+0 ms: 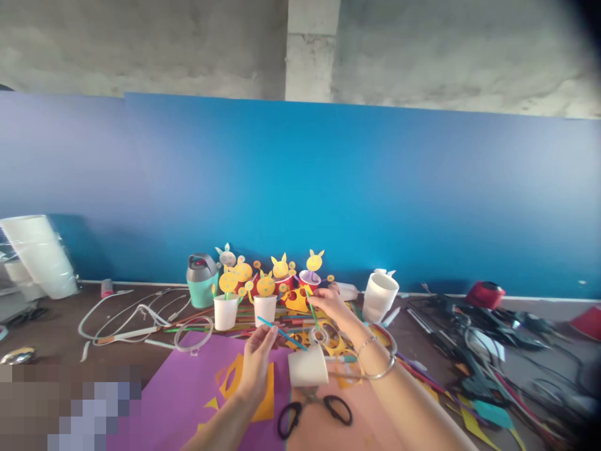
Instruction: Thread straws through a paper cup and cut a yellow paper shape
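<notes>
My left hand (256, 360) pinches a thin blue stem (282, 333), which slants down to the right toward a white paper cup (305, 368) lying on its side. Beyond the cup, my right hand (331, 305) is closed on a thin green stem (313, 311) pointing down toward a clear roll of tape (320, 336). Black-handled scissors (339, 410) lie open in front of the cup. Under my left forearm, cut orange paper (265, 401) rests on a purple sheet (173, 398). Behind stand cups bearing yellow paper animal faces, including one white cup (226, 312).
A teal container with a grey lid (201, 282) stands behind at left, near a loose white cable (96, 307). Stacked white cups (379, 297) stand right of centre. A glue gun (479, 376), wires and paper scraps clutter the right. A blue partition (305, 188) closes the back.
</notes>
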`<action>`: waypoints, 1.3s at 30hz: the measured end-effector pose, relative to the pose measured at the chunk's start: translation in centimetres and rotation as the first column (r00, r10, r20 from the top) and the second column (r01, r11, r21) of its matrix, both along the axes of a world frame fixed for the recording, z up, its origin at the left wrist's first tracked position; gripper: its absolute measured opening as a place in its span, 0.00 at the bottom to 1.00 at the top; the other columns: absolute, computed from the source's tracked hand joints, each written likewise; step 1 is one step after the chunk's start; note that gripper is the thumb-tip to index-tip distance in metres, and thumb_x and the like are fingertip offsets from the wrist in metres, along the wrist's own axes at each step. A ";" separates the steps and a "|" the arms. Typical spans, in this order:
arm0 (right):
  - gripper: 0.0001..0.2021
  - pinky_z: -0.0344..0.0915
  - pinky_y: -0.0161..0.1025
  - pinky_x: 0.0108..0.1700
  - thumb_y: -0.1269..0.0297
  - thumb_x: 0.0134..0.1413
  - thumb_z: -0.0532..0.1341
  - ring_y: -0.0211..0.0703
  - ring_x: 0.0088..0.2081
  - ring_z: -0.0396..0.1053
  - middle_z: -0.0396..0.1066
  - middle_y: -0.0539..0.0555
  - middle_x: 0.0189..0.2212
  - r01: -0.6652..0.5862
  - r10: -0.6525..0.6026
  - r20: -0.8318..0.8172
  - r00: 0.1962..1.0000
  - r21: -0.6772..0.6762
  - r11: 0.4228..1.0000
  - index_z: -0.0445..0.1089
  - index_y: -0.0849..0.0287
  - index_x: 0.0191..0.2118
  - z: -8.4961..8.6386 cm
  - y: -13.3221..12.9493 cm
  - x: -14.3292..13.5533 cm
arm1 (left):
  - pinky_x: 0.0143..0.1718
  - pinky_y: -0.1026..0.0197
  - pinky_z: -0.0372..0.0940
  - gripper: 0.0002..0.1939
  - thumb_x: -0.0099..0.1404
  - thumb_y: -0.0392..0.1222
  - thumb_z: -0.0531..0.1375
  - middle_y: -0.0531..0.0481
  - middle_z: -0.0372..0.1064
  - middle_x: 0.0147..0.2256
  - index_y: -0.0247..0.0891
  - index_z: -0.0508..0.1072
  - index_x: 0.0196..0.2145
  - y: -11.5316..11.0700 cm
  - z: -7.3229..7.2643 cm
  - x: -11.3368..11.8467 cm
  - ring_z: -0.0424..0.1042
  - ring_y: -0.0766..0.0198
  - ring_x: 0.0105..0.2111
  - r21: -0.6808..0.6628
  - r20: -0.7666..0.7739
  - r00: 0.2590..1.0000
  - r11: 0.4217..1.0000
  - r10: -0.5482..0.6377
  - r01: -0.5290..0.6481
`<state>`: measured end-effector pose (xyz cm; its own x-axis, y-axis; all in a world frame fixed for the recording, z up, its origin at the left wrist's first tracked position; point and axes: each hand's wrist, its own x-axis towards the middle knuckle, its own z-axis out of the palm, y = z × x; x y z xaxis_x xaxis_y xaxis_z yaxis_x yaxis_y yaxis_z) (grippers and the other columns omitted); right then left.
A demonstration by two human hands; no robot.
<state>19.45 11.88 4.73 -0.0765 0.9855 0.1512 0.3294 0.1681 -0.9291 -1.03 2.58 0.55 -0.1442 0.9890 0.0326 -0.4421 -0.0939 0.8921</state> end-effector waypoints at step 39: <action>0.11 0.55 0.35 0.28 0.62 0.49 0.65 0.44 0.26 0.68 0.72 0.50 0.18 -0.252 0.226 0.226 0.948 0.094 0.963 0.78 0.58 0.21 2.3 -8.3 -3.4 | 0.29 0.66 0.59 0.15 0.54 0.48 0.72 0.55 0.69 0.22 0.36 0.73 0.24 -0.4 1.0 -0.2 0.64 0.69 0.23 0.050 0.112 0.988 0.993 -0.111 0.106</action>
<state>16.00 3.53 7.00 -0.3508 0.9097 0.2222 0.4519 0.3723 -0.8107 -1.20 2.16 1.58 -0.0419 0.9970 0.0659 -0.5503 -0.0780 0.8313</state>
